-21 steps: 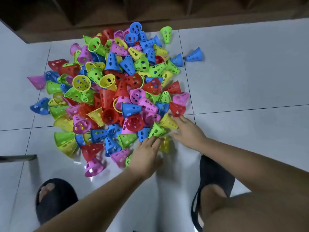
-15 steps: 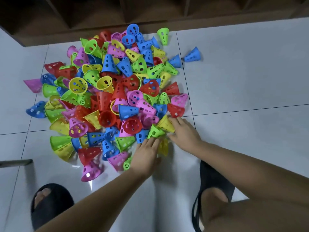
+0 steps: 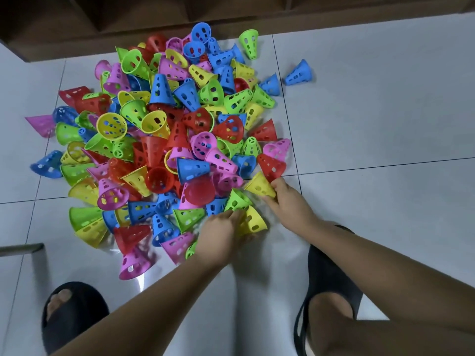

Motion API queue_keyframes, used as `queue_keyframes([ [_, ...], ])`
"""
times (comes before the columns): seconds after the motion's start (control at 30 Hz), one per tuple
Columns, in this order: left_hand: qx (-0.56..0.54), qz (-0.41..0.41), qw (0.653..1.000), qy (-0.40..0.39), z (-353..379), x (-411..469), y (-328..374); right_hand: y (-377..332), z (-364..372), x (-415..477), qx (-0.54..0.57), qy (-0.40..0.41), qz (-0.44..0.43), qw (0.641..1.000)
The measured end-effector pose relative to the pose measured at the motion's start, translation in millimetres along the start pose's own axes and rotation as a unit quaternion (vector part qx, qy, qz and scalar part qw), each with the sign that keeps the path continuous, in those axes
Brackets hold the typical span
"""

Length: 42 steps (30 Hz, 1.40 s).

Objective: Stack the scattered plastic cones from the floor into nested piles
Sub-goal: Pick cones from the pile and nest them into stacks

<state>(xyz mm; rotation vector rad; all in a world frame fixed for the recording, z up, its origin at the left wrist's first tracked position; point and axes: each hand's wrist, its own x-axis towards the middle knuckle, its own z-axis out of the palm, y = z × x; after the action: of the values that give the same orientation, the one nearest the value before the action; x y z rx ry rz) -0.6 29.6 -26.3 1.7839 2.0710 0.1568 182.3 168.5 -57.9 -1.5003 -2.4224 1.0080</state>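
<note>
colourful perforated cones [image 3: 164, 140], heaped loose on floor

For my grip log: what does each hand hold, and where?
Right hand: upper yellow cone, at its right end. Left hand: lower yellow cone, at its left end.

Dark wooden shelving [image 3: 102, 21] at top; black slipper [image 3: 74, 317] lower left, second slipper [image 3: 331, 273] lower right; metal bar [image 3: 20, 249] left.

Left hand [image 3: 221, 231], right hand [image 3: 288, 201], both curled.
</note>
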Motion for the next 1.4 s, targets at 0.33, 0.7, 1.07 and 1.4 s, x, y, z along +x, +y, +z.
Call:
queue_keyframes([
  [0.33,-0.017,-0.048,0.998,-0.027,-3.7,16.3,20.9,4.1,-34.2,-37.6,0.025,0.041,-0.002,0.999],
  [0.7,-0.141,-0.083,0.983,0.078,-14.9,6.1,-3.9,-17.0,-46.5,-14.0,-0.049,0.028,-0.054,0.997],
  [1.07,0.021,-0.092,0.992,0.087,0.6,19.8,-9.6,-26.8,-29.1,45.2,-0.194,0.033,-0.010,0.980],
  [1.4,0.064,-0.057,0.995,0.049,4.3,44.1,-4.4,-5.9,-27.1,52.4,-0.022,0.007,0.166,0.986],
])
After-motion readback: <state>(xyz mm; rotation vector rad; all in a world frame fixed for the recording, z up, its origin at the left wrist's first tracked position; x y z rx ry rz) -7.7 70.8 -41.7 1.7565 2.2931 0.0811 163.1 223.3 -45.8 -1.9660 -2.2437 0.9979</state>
